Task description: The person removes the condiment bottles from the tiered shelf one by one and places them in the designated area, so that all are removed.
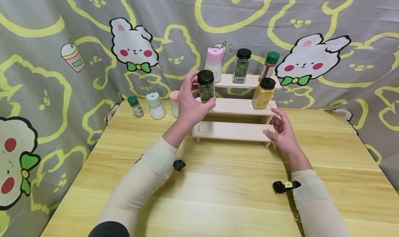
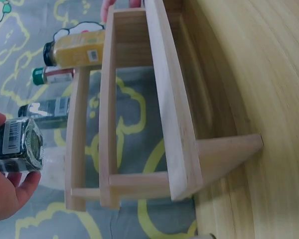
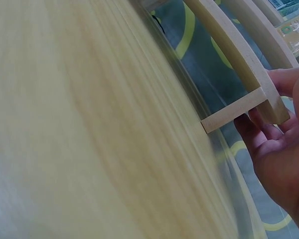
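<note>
My left hand (image 1: pixel 191 105) grips a glass spice jar (image 1: pixel 206 88) with a black cap and dark green contents, upright and in front of the left part of a three-tier wooden rack (image 1: pixel 232 130). In the left wrist view the jar's base and barcode label (image 2: pixel 12 137) show beside the upper boards. My right hand (image 1: pixel 284 134) holds the rack's right end, thumb on the lowest board and fingers by the middle one. A yellow spice jar (image 1: pixel 263 94) stands on the middle tier. On the top tier are a pink-capped jar (image 1: pixel 214 65), a black-capped herb jar (image 1: pixel 241 66) and a green-capped jar (image 1: pixel 269 65).
Left of the rack, a small green-capped jar (image 1: pixel 136 107), a white-capped jar (image 1: pixel 156 106) and a pink-capped shaker (image 1: pixel 174 103) stand on the wooden table (image 1: pixel 218 195). A patterned curtain (image 1: pixel 174 8) hangs behind. Black straps (image 1: pixel 282 186) hang off both wrists.
</note>
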Demonstrator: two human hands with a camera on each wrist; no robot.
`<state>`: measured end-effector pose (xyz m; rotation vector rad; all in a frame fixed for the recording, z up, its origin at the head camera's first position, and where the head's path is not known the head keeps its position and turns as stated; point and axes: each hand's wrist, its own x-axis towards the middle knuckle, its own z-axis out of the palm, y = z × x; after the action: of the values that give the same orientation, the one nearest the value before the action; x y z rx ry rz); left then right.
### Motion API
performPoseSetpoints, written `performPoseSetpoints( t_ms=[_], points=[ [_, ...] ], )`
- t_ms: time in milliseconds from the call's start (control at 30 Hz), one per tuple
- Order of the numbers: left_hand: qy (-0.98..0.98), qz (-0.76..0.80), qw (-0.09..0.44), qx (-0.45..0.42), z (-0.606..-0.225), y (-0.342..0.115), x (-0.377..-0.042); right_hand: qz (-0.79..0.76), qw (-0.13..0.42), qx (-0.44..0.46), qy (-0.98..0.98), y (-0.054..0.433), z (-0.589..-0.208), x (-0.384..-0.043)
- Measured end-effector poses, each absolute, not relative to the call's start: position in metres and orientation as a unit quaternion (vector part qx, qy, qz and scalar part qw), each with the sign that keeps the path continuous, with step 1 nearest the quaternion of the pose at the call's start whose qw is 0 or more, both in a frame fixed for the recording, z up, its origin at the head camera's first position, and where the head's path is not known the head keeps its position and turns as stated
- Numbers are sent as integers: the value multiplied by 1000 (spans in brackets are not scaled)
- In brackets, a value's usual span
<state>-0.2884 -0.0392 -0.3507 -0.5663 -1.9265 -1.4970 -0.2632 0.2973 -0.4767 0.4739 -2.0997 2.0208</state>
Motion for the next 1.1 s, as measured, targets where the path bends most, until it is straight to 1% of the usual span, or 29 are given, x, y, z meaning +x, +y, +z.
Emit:
performPoseSetpoints(
  t_ms=[233, 400, 633, 867, 1100],
  points=[
    [-736, -564, 322, -194, -355, -53, -287, 689, 94, 155, -702, 296, -477, -263],
    [-741, -568, 312, -175, -360, -62, -287, 688, 92, 157, -702, 296, -476, -264],
    [-736, -568, 325, -175, -368, -75, -285, 691, 90, 161, -699, 295, -475, -264],
    [-746, -562, 321, -154, -378, -85, -284, 689, 90, 157, -702, 296, -475, -264],
    [-755, -547, 329, -152, -388, -93, -283, 685, 91, 154, -706, 297, -476, -263]
  ],
)
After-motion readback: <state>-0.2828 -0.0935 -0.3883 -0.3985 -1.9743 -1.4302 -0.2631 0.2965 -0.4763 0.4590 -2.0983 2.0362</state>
